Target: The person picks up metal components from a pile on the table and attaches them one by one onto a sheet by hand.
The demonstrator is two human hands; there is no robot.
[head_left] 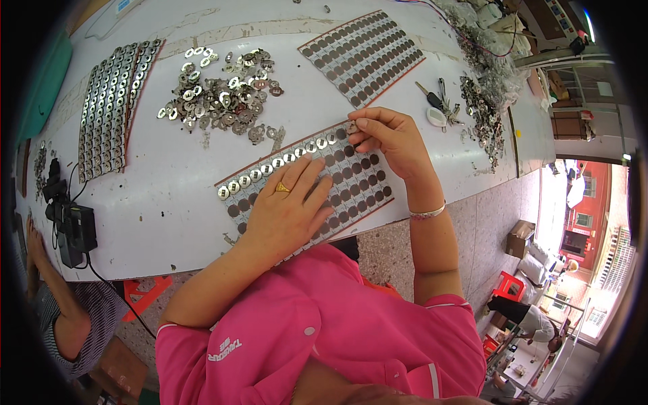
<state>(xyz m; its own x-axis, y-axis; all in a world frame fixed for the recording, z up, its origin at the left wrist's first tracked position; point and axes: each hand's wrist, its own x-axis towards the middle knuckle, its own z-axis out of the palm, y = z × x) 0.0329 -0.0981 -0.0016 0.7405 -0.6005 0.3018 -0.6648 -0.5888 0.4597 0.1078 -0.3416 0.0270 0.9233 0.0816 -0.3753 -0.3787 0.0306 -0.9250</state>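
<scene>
A circuit board panel (370,199) with rows of dark round spots lies on the table in front of me. Shiny round metal clips (266,169) sit along its far row, ending near my right hand. My left hand (289,202) rests on the panel with fingers spread, a gold ring on one of them, and covers part of the dark rows. At the panel's far right corner, my right hand (388,135) pinches a small metal clip (352,127) between thumb and fingertips. A loose pile of similar metal clips (223,101) lies beyond the panel, to the left.
Panels filled with clips (108,101) lie at the far left; another dark-spotted panel (361,57) lies at the back. Keys (442,101) and scattered small parts (482,121) are to the right. Black power adapters (77,229) trail a cable at the left edge, near another person's arm (61,304).
</scene>
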